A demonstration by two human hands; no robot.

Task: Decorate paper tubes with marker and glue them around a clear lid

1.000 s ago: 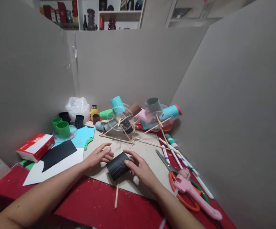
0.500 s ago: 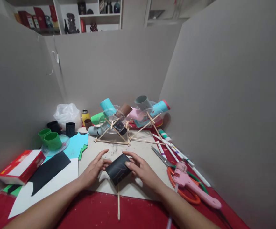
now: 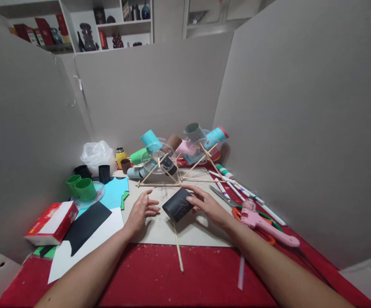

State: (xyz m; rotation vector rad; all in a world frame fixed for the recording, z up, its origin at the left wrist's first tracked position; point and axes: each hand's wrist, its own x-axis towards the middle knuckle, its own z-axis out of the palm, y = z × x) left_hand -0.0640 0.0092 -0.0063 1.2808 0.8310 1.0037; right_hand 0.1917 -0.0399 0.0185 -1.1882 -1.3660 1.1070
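Note:
My right hand [image 3: 207,206] grips a black paper tube [image 3: 178,205] at its right end, thumb on the near side. Pale lines are drawn on the tube, which is tilted above the grey board [image 3: 153,237]. My left hand [image 3: 143,210] is apart from the tube on its left, fingers loosely spread and holding nothing. Under the tube lies a thin wooden stick [image 3: 178,252], its near end over the red table. Beyond my hands stands a stick frame [image 3: 159,185] carrying clear discs [image 3: 158,158] with coloured paper tubes around them, including a light blue tube [image 3: 151,141].
On the right lie a pink glue gun [image 3: 265,226], scissors [image 3: 222,196] and several white-and-purple pens [image 3: 251,193]. To the left are a red box [image 3: 52,222], black paper [image 3: 87,224], green paper rings [image 3: 85,189] and a plastic bag [image 3: 98,157]. Grey panels [image 3: 153,90] enclose the table.
My left hand has moved away from the black tube, widening the gap. The right hand still holds it. The whole view has shifted slightly.

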